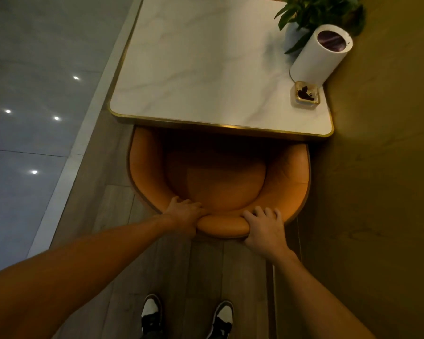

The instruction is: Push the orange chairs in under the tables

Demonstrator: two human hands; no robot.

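Both hands grip the padded top of the orange chair's [220, 182] backrest. The left hand [185, 215] wraps the left end of that cushioned roll, its fingers [181, 200] curled over the top edge and pressed close together, thumb tucked beneath. The right hand [264, 227] takes the right end — its fingers [267, 212] lie slightly spread over the roll, the thumb hooked along the near side. Both forearms reach forward from the bottom corners of the view.

The chair sits directly in front of the person, with the front part of its seat already under the near edge of the bench [206, 69], which hides it in shadow. The curved arms and the back of the seat remain out in the open. The chair's right side stands just beside the olive wall [382, 167].

The bench has a white marble-look top with a gold rim. At its far right corner, near the wall, stand a white cylinder [316, 57] with a dark top, a small square glass dish [306, 95] holding something dark, and a leafy green plant [313, 11] in a pale pot.

Below — two black-and-white shoes [186, 316] rest on the wood-plank floor [115, 209], which borders glossy grey tiles [27, 118] on the left.
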